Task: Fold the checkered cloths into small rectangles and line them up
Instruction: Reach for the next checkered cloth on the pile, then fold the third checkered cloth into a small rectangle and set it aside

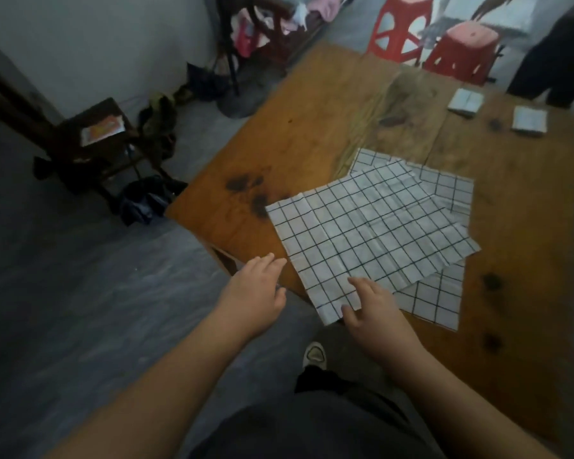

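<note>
A white checkered cloth lies spread flat on top of a stack near the front edge of the wooden table. Another unfolded cloth shows beneath it at the back and at the front right. My right hand rests on the top cloth's near corner with its fingers spread. My left hand hovers flat over the table's front edge, just left of the cloth and apart from it. Two folded checkered rectangles lie side by side at the table's far right.
Two red plastic stools stand beyond the table's far end, next to a standing person. A dark wooden chair and bags sit on the grey floor to the left. My shoe is below the table edge.
</note>
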{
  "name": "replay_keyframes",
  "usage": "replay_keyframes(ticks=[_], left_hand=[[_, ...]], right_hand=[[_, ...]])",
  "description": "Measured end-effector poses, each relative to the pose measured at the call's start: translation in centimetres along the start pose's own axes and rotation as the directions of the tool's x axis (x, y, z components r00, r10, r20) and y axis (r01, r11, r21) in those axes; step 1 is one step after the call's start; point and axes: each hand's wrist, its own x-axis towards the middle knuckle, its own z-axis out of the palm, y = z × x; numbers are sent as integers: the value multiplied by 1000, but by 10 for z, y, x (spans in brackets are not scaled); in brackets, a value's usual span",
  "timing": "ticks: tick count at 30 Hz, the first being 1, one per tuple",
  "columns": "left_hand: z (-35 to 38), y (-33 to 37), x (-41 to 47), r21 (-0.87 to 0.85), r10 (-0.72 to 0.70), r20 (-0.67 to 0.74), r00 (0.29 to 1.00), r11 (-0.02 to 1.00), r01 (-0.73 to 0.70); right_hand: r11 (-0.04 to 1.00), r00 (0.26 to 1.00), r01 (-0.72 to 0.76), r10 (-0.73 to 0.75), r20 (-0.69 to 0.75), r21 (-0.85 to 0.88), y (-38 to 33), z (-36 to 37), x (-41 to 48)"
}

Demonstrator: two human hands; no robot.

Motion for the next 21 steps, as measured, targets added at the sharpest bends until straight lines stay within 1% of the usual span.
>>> replay_keyframes(ticks=[3, 5, 9, 13, 18, 21], left_hand=[[-3, -3, 47, 55, 51, 1, 999, 997, -51], [-3, -4, 73, 50, 84, 33, 996, 995, -86], [11, -15, 122, 66, 174, 161, 972, 980, -187], [27, -33, 164, 135, 270, 260, 927, 940, -312], [36, -62, 188, 247, 374, 343, 861, 849, -467], [34, -79, 186, 265, 410, 338, 847, 822, -503]], right_hand=[[999, 1000, 10, -9, 13, -50, 4, 5, 31], [999, 1000, -6, 7, 22, -53, 1, 12, 44], [998, 998, -47, 48, 35, -39, -17, 37, 59], [985, 992, -111, 117, 37, -136, -34, 67, 73], [948, 972, -233, 234, -22, -215, -42, 112, 87], [930, 959, -281, 267, -91, -237, -40, 132, 90]])
